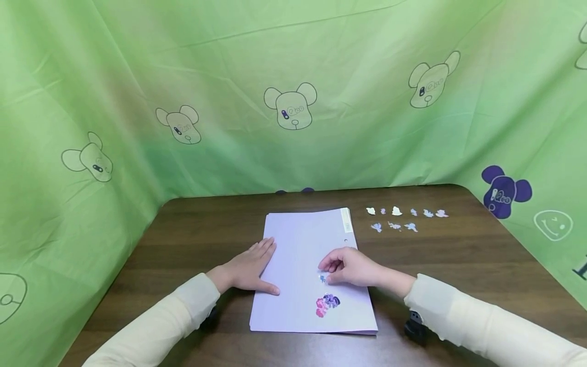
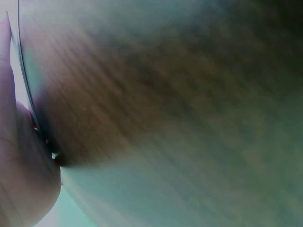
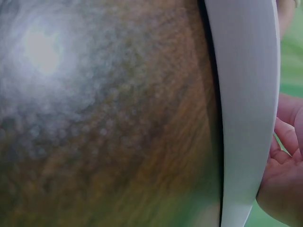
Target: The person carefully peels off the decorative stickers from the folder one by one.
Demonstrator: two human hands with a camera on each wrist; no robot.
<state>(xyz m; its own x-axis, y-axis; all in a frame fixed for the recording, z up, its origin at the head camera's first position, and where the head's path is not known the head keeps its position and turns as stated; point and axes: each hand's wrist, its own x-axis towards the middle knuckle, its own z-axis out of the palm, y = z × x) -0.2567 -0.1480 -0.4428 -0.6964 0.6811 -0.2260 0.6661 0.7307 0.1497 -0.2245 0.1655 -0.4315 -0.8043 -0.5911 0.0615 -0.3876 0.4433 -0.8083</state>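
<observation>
A stack of white paper sheets (image 1: 298, 255) lies on the wooden table. Fingers spread, my left hand (image 1: 249, 265) rests on its left edge. Over the right part of the top sheet, my right hand (image 1: 353, 266) has its fingers curled, with thumb and fingertips at a small blue sticker (image 1: 322, 279). The hand partly hides this sticker. Just below it on the sheet are a pink sticker (image 1: 321, 307) and a purple sticker (image 1: 331, 300), side by side. In the right wrist view the curled fingers (image 3: 286, 130) show beyond the sheet's edge; the sticker is out of sight there.
Several small stickers and cut-out pieces lie in two rows on the table (image 1: 206, 224) at the back right, among them a white piece (image 1: 396, 210) and a bluish one (image 1: 410, 227). A green printed cloth (image 1: 229, 153) hangs behind and beside the table.
</observation>
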